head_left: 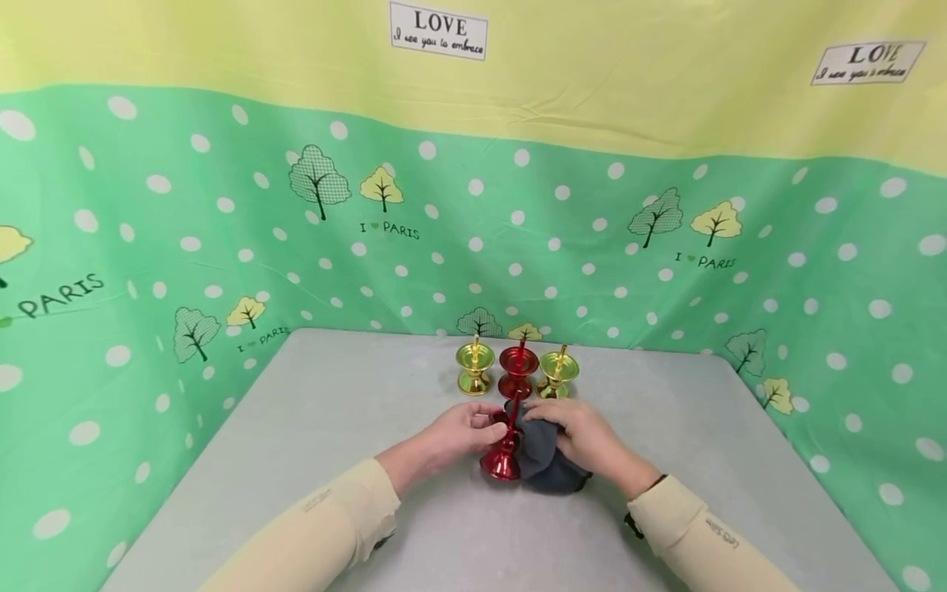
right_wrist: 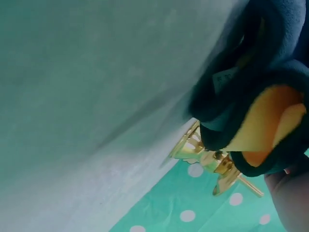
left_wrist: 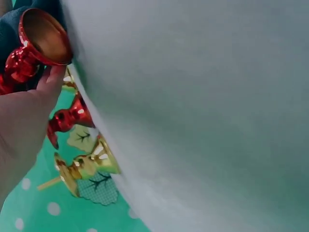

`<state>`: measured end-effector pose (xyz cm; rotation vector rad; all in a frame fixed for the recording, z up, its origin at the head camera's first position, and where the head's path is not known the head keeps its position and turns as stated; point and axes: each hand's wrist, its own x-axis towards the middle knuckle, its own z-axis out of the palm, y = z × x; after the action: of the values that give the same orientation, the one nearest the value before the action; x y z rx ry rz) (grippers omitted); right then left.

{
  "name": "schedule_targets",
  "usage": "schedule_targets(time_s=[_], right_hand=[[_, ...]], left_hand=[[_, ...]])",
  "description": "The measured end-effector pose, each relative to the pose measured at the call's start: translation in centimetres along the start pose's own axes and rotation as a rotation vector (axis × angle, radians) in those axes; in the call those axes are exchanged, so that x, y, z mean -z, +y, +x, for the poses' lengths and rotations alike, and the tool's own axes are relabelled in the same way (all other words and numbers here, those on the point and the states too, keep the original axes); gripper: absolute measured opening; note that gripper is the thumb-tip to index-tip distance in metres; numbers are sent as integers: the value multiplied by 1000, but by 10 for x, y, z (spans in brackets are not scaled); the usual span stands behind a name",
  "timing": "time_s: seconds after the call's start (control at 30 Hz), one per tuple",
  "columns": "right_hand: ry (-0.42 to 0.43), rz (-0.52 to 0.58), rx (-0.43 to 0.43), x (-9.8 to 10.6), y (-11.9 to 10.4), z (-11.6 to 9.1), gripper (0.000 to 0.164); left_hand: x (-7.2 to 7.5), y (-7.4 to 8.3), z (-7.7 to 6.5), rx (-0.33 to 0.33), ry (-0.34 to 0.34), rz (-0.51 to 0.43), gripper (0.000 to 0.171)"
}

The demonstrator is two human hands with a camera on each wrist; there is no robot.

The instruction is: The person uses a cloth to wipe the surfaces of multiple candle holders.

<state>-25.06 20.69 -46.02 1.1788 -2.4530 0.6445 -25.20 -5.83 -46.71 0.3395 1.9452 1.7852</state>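
My left hand (head_left: 462,432) grips a red shiny candle holder (head_left: 501,463) with a spike on top, tilted and raised off the table. In the left wrist view the hollow underside of its base (left_wrist: 46,36) faces the camera. On the holder's right side, a dark grey-blue cloth (head_left: 540,452) bunches up against it, held by my right hand (head_left: 588,436). Folds of that cloth, with an orange-yellow inner side, fill the right of the right wrist view. The cloth hides part of the holder's upper dish and some of the right fingers.
Behind the hands stand a gold candle holder (head_left: 474,368), a red one (head_left: 518,374) and another gold one (head_left: 557,374) in a row on the grey table (head_left: 333,427). A green and yellow printed curtain (head_left: 459,189) hangs around the table's back and sides.
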Motion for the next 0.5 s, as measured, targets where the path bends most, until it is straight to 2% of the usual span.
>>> schedule_targets(time_s=[0.07,0.17,0.33,0.43,0.5], right_hand=[[-9,-39,-32,1,-7,-1,47],[2,-151,-62,3,-22,-1,47],[48,-368,-51,4,-49,-1,48],[76,-411,-39,3,-55,-3,48],[96,-402,-28,2,-54,-5,50]], left_hand=[[-5,1,-1,-2,31,-16,52],[-15,4,-5,-13,127,22,54],[-35,10,-15,15,288,44,58],[-42,12,-19,34,333,19,57],[-45,12,-21,30,337,10,57]])
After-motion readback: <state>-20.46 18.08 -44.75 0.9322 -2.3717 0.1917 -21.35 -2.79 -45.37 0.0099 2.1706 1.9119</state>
